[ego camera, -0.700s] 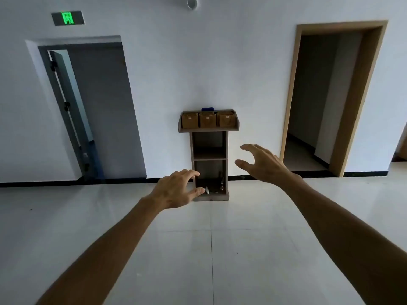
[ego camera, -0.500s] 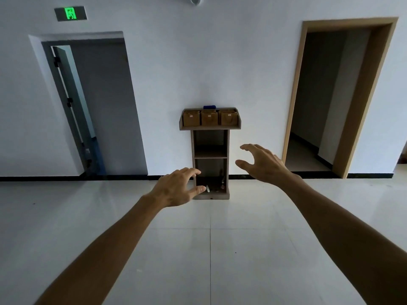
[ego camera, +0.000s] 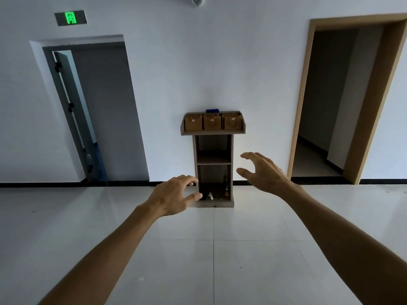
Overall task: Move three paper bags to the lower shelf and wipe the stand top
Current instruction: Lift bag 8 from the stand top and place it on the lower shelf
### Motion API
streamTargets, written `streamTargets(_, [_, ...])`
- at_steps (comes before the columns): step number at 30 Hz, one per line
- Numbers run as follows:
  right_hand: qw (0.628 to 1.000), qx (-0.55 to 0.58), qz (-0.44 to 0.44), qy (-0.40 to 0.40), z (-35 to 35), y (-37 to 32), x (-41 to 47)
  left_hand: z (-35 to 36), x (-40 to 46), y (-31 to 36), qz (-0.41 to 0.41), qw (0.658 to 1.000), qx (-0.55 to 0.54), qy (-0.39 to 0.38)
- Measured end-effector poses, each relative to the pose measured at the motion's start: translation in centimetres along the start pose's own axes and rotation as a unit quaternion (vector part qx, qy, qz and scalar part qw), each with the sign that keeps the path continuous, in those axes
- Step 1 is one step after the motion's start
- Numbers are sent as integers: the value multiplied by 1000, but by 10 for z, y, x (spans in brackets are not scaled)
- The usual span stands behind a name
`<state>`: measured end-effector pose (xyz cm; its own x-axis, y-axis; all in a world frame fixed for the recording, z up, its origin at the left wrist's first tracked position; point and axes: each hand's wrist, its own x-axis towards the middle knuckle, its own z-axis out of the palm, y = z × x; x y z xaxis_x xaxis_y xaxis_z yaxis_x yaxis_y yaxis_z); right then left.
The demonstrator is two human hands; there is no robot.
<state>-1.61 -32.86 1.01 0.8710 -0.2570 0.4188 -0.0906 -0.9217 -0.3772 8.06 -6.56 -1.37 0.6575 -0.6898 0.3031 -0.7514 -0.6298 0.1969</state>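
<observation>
A narrow brown stand (ego camera: 232,150) stands against the white wall, some way ahead of me. Three brown paper bags sit side by side on its top: left bag (ego camera: 193,123), middle bag (ego camera: 211,122), right bag (ego camera: 232,122). A small blue object (ego camera: 212,110) lies behind them at the back edge. The middle shelf (ego camera: 213,158) looks bare. My left hand (ego camera: 172,198) and my right hand (ego camera: 262,171) are stretched out in front of me, fingers apart, holding nothing, well short of the stand.
Small items, one of them white (ego camera: 210,195), lie in the dark bottom compartment. A grey door (ego camera: 92,115) is ajar on the left under a green exit sign (ego camera: 70,18). An open wood-framed doorway (ego camera: 343,100) is on the right. Glossy white tiles (ego camera: 211,249) cover the floor.
The stand has grown slightly larger in view and sits lower in the frame as I come closer. Both hands keep the same spread pose.
</observation>
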Motion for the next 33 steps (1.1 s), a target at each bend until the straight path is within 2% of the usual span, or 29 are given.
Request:
streamTargets(9, [1000, -1, -5, 4, 38, 11, 112, 15, 108, -65, 41, 999, -30, 0])
streamTargets(16, [1000, -3, 10, 13, 73, 26, 195, 20, 191, -121, 42, 999, -30, -1])
streamTargets(23, [999, 1, 27, 19, 106, 62, 265, 52, 269, -156, 45, 998, -51, 1])
streamTargets(33, [999, -30, 16, 34, 143, 142, 411, 109, 428, -190, 72, 997, 17, 11])
